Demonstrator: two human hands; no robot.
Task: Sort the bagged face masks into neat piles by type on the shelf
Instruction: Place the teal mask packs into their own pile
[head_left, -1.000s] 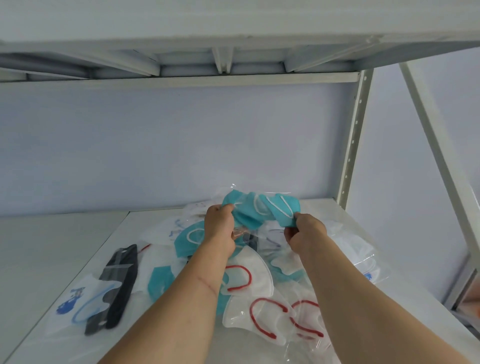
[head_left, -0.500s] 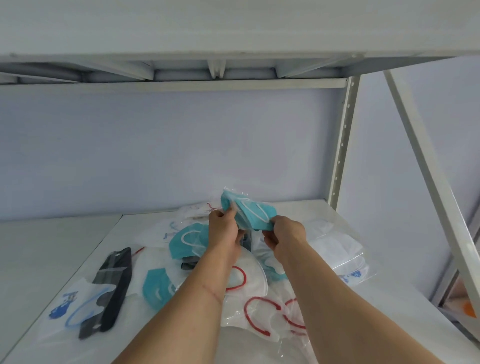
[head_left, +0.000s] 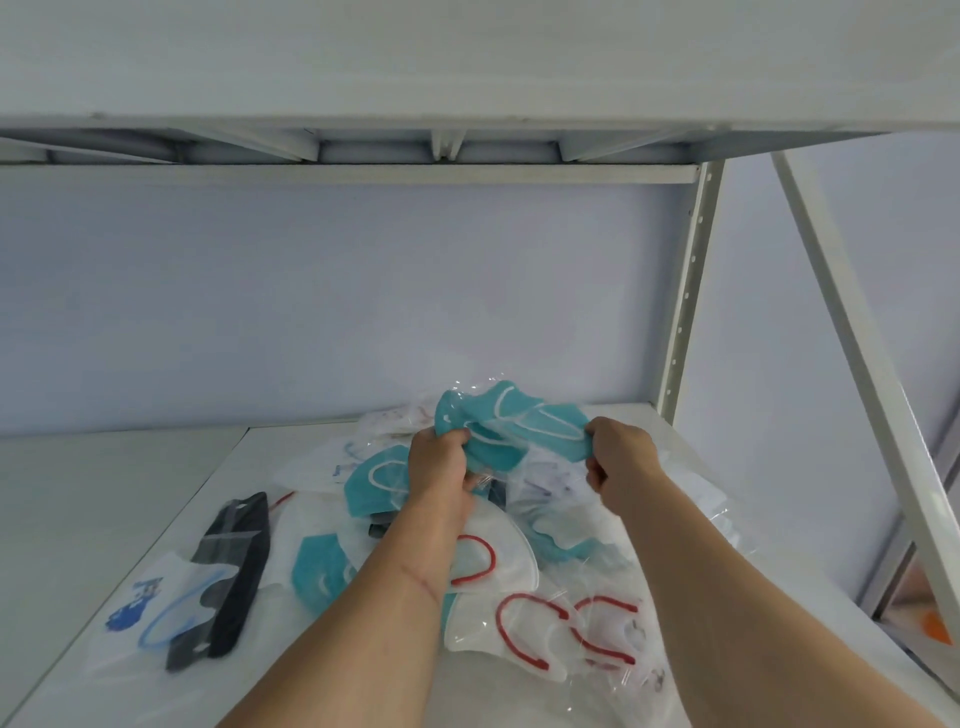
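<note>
The left hand (head_left: 439, 462) grips the left end of a bunch of teal masks (head_left: 511, 431) in clear bags, fingers curled round it. The right hand (head_left: 618, 460) pinches the right end of the same bunch, fingers folded under. The bunch is held up between the two hands, above the heap (head_left: 545, 525) of bagged masks on the shelf (head_left: 130, 675), at about 12 o'clock from the heap's middle.

Under the left hand, at its 8 o'clock, another teal mask (head_left: 376, 480) lies on the heap. A third teal mask (head_left: 319, 569) lies farther toward 7 o'clock, partly hidden by the left forearm. Between the forearms a white mask (head_left: 496, 564) with a red ear loop lies flat, and at its 5 o'clock more white masks with red loops (head_left: 550, 634) overlap one another in their bags. At 4 o'clock from the right hand, pale bagged masks (head_left: 696, 493) reach toward the shelf's right edge.

Apart from the heap, at its 8 o'clock, a black mask (head_left: 234, 571) lies lengthwise in its bag. Touching it on the left, a white mask with a blue loop and blue print (head_left: 156, 603) overlaps its lower end.

A white upright post (head_left: 685, 291) stands at 1 o'clock from the hands, behind the shelf's far right corner, and a slanted brace (head_left: 857, 338) crosses at 2 o'clock.
</note>
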